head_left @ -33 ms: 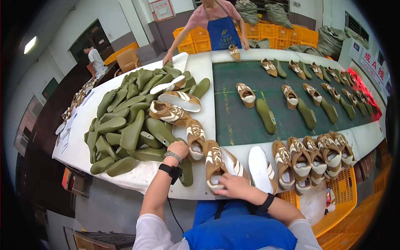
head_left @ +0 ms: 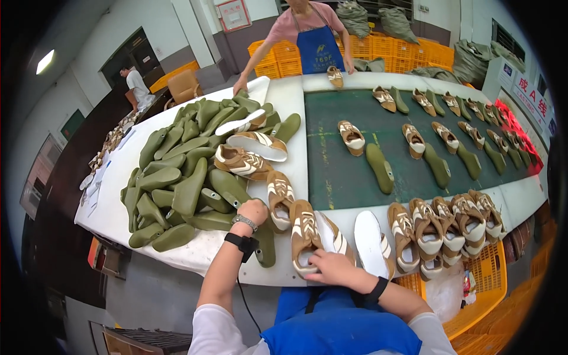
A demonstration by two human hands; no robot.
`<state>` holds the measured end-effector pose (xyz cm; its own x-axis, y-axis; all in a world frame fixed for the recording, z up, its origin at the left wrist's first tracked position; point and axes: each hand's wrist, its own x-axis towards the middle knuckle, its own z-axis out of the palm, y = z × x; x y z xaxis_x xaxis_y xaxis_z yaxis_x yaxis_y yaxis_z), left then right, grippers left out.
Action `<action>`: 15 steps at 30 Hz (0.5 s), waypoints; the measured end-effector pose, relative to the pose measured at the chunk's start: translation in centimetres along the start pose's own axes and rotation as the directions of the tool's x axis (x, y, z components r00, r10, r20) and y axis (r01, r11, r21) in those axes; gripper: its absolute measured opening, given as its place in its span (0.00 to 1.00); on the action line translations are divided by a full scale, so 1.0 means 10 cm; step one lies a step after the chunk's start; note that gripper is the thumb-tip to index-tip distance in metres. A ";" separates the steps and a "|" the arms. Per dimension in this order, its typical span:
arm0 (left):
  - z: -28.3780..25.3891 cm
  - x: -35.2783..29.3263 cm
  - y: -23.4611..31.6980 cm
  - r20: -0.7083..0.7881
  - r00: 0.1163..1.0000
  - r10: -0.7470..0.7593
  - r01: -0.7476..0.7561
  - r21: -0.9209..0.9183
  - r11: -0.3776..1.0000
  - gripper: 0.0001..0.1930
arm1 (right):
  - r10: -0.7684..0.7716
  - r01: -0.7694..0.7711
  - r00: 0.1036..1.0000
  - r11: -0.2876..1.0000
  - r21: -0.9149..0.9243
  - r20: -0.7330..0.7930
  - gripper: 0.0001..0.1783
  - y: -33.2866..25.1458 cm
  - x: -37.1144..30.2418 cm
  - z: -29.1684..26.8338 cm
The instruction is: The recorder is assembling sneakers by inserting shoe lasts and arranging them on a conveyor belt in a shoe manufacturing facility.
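Observation:
My left hand (head_left: 253, 214) is closed over the upper part of a green shoe last (head_left: 265, 245) at the near edge of the pile. Its fingertips are hidden from view. My right hand (head_left: 336, 269) grips the heel of a brown and white sneaker (head_left: 305, 231), fingers at the collar and thumb lower on the heel. This sneaker stands with its toe pointing away from me. Against its right side leans another sneaker (head_left: 335, 239), partly covered by my hand. Just left stands a third sneaker (head_left: 280, 198), close to my left hand.
A heap of green lasts (head_left: 189, 183) covers the left of the white table (head_left: 189, 260). Sneakers and lasts stand in rows on the green belt (head_left: 331, 177). Several sneakers (head_left: 426, 228) line the near right edge, above a yellow crate (head_left: 491, 284). A co-worker (head_left: 319, 47) stands opposite.

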<state>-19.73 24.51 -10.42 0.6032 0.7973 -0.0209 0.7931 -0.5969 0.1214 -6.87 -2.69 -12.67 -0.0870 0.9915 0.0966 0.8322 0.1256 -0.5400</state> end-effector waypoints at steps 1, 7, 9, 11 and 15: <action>-0.05 0.03 -0.05 -0.062 0.998 -0.023 0.023 -0.015 1.000 0.15 | 0.008 -0.008 1.000 1.000 -0.017 0.011 0.21 -0.03 0.02 0.02; -0.33 1.21 -0.97 -0.297 0.936 -0.190 0.145 -0.167 0.975 0.15 | -0.082 0.084 0.996 0.990 0.110 -0.025 0.26 -0.21 -0.09 -0.24; -0.34 1.51 -0.81 -0.099 0.947 -0.306 0.306 -0.016 0.952 0.23 | -0.048 0.059 0.994 0.992 0.110 -0.098 0.26 -0.18 -0.20 -0.35; -0.31 1.63 -0.84 0.096 0.926 -0.365 0.358 0.088 0.930 0.29 | -0.044 0.062 0.988 0.991 0.118 -0.145 0.26 -0.13 -0.27 -0.49; -0.74 1.39 -0.94 -0.329 0.924 -0.194 0.174 -0.090 0.981 0.24 | 0.072 -0.045 0.947 0.995 0.094 -0.312 0.17 -0.08 -0.49 -0.70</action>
<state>-19.41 41.87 -4.55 0.3760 0.8821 0.2838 0.8749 -0.4389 0.2046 -3.26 -7.90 -6.82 0.1485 0.9378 0.3138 0.7803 0.0838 -0.6198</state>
